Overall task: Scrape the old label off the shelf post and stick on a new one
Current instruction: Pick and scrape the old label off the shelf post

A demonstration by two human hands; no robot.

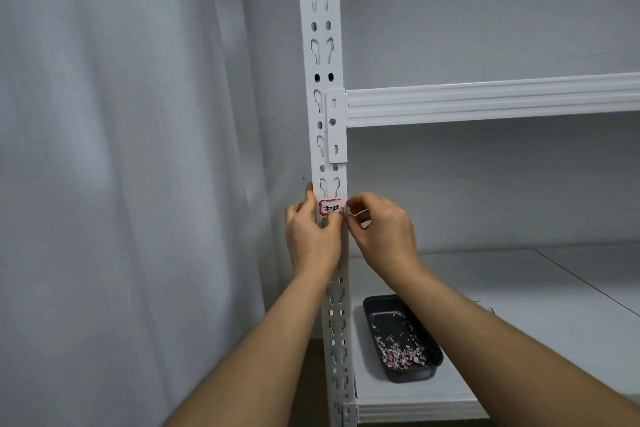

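A white slotted shelf post [323,55] runs up the middle of the view. On its front face sits a small white label [330,207] with a red border and black handwriting. My left hand [311,236] wraps around the post from the left, thumb pressing the label's lower edge. My right hand [384,232] is at the post's right side, fingertips pinched at the label's right end, with a bit of white paper showing under the fingers. No scraper is visible.
A dark rectangular tray [372,308] with several pink and white paper scraps lies on the lower white shelf [519,288], right of the post. A white shelf beam [485,100] crosses above. A pale curtain [121,149] hangs at left.
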